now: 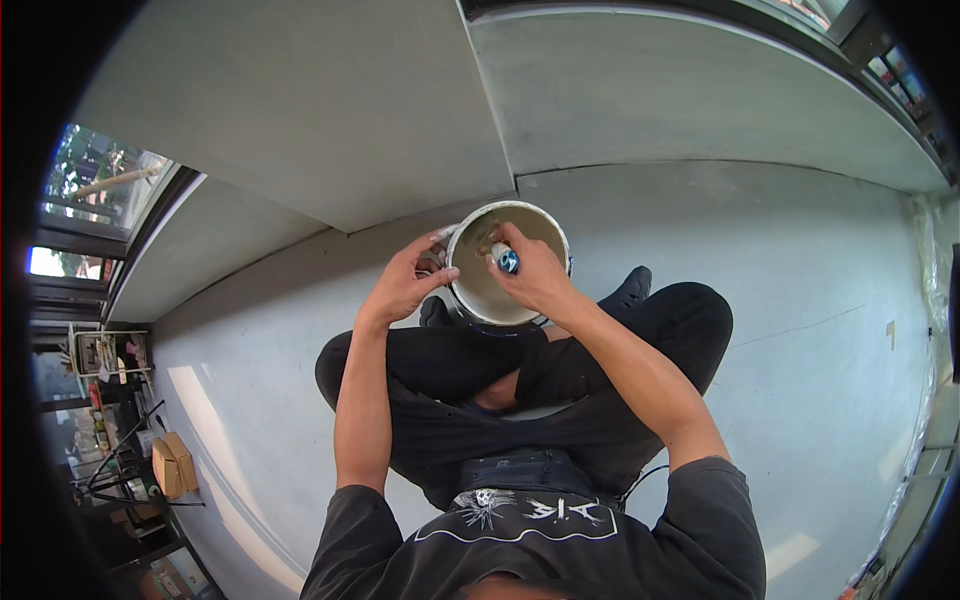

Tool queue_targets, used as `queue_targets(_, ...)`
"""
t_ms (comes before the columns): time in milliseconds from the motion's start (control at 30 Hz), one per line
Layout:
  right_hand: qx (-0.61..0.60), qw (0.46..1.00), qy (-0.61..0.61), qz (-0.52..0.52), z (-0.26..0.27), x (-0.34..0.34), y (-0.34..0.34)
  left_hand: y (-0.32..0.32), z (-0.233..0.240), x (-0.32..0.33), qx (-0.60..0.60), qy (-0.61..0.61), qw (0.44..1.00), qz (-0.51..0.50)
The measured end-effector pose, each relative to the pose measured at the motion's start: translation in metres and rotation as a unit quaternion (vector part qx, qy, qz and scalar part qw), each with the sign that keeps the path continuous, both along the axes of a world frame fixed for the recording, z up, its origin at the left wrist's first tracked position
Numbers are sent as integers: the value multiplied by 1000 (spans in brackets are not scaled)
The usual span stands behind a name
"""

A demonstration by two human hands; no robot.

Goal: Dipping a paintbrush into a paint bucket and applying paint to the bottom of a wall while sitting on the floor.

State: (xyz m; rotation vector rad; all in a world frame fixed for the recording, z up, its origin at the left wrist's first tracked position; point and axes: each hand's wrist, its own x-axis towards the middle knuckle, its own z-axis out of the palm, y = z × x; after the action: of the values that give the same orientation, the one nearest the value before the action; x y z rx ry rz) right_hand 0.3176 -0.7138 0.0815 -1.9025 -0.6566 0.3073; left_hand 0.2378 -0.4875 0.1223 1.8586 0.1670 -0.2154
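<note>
In front of my crossed legs stands a round white bucket with a pale, beige-grey inside. My left hand steadies it from the left side, thumb at the rim and fingers against the outer wall. White smears mark those fingertips. My right hand is over the bucket's mouth, closed around a tool handle with a blue end and a whitish part. The tool's working end points down into the bucket, and my fingers hide most of it, so its kind is unclear.
Grey wall panels rise just beyond the bucket from a smooth grey floor. At left, a cardboard box stands near a cluttered rack. Plastic sheeting runs along the right edge. My knees flank the bucket's near side.
</note>
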Motion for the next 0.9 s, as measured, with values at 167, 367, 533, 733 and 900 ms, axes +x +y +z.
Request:
queue_targets(167, -7, 999, -16, 32, -12, 2, 11, 0, 0, 0, -26, 1, 1000, -3)
queue_targets(367, -96, 988, 21, 121, 0, 6, -3, 1, -3, 0, -11, 1, 1000, 9)
queue_targets(533, -6, 1000, 18, 11, 3, 0, -4, 0, -1, 0, -6, 3, 1000, 10)
queue_targets(733, -13, 1000, 24, 10, -15, 3, 11, 0, -1, 1, -19, 5, 1000, 3)
queue_targets(900, -51, 995, 23, 84, -6, 6, 3, -1, -3, 1, -22, 10, 999, 23)
